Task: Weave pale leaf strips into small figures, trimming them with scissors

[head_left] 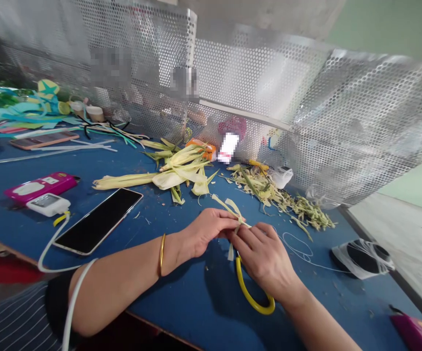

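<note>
Basically, two hands at work over a blue desk — left hand with thumb and fingers pinched closed, right hand curled, its fingertips meeting the left's. Both grip one pale husk strip, thin and fibrous, held just above the desk near its front edge. One yellow-handled tool is tucked under the right hand, curved handle sticking out toward the desk edge; its working end is hidden.

Containers: two small tubs at back left, contents not readable; one crumpled clear plastic bag beside the scraps, contents unclear.

Materials: fine white thread loops loosely from one black spool, wound with more of it, toward the right hand — whether it joins the strip can't be told. One heap of long, papery husks, pale yellow to green, lies mid-desk; one pile of shredded scraps sits to its right. Perforated panels, shiny, stand behind.

Counts: two phones lying flat, screens up; two magenta boxes, one per side; one white device with a white cable; one gold bangle, left wrist.
</note>
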`<action>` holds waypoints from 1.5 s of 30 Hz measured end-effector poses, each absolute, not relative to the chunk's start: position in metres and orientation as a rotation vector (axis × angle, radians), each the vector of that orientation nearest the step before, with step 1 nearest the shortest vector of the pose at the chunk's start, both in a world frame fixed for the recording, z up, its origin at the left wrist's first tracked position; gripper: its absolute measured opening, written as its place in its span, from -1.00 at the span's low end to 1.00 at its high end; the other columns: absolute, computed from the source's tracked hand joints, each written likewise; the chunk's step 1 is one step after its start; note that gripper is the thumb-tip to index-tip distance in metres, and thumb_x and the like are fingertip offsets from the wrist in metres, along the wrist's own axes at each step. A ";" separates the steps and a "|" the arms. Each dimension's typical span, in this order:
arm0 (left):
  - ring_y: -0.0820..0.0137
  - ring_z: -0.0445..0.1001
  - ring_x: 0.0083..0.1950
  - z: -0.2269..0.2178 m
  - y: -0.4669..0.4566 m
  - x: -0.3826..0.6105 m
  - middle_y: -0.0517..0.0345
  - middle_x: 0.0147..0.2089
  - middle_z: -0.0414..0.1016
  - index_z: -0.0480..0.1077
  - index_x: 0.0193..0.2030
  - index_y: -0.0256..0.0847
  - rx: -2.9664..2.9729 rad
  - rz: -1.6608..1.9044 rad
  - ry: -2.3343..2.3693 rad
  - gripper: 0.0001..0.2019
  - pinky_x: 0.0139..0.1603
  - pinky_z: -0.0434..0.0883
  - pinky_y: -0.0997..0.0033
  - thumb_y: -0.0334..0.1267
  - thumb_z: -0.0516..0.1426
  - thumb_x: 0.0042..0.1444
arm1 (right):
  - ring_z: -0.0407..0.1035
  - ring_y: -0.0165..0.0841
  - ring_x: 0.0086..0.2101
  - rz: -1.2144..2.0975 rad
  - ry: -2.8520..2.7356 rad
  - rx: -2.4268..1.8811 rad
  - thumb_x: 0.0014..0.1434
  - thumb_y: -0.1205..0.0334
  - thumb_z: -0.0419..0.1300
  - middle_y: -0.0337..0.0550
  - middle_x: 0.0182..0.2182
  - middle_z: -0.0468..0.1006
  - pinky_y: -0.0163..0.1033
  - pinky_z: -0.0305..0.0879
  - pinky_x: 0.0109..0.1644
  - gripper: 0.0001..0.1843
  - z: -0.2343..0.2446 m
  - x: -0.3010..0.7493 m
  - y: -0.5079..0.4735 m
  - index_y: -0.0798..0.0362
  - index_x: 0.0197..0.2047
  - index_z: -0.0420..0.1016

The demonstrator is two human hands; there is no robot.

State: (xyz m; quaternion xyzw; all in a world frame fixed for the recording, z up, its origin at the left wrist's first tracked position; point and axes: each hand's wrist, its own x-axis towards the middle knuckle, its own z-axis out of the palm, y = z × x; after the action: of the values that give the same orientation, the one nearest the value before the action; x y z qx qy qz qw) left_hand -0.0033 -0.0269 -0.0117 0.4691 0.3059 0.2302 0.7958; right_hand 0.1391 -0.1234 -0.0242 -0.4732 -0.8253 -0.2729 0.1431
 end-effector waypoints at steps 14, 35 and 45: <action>0.47 0.50 -0.34 -0.013 -0.028 -0.001 0.06 -0.37 0.56 0.52 -0.39 -0.35 0.910 0.545 0.687 -0.95 -0.20 0.40 0.46 -0.51 0.26 -0.03 | 0.42 -0.30 -0.31 -0.552 -2.236 -1.253 0.34 0.42 0.03 -0.09 -0.31 0.59 -0.15 0.23 -0.12 -0.77 -0.026 0.141 -0.122 0.12 -0.02 0.45; 0.63 0.29 -0.55 -0.015 -0.022 -0.003 0.11 -0.38 0.55 0.52 -0.29 -0.32 0.980 0.499 0.601 -0.86 -0.57 0.09 0.57 -0.33 0.29 -0.01 | 0.46 -0.26 -0.28 0.288 -1.344 -1.629 0.25 0.02 0.16 -0.15 -0.33 0.62 -0.18 0.33 -0.16 -0.73 -0.023 0.154 -0.119 0.01 -0.28 0.58; 0.65 0.24 -0.61 -0.015 -0.021 -0.005 0.17 -0.43 0.53 0.39 -0.30 -0.25 0.991 0.379 0.472 -0.73 -0.62 0.04 0.59 -0.26 0.36 -0.08 | 0.47 -0.18 -0.12 0.819 -1.179 -1.357 0.10 0.06 0.34 -0.08 -0.16 0.61 -0.08 0.37 0.00 -0.66 -0.030 0.152 -0.115 0.02 -0.09 0.51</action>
State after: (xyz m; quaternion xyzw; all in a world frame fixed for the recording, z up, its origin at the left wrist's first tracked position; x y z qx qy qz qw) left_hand -0.0049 -0.0214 -0.0151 0.4680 0.2229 0.1789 0.8362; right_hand 0.1524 -0.1148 -0.0296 -0.5733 -0.4982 0.3462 0.5506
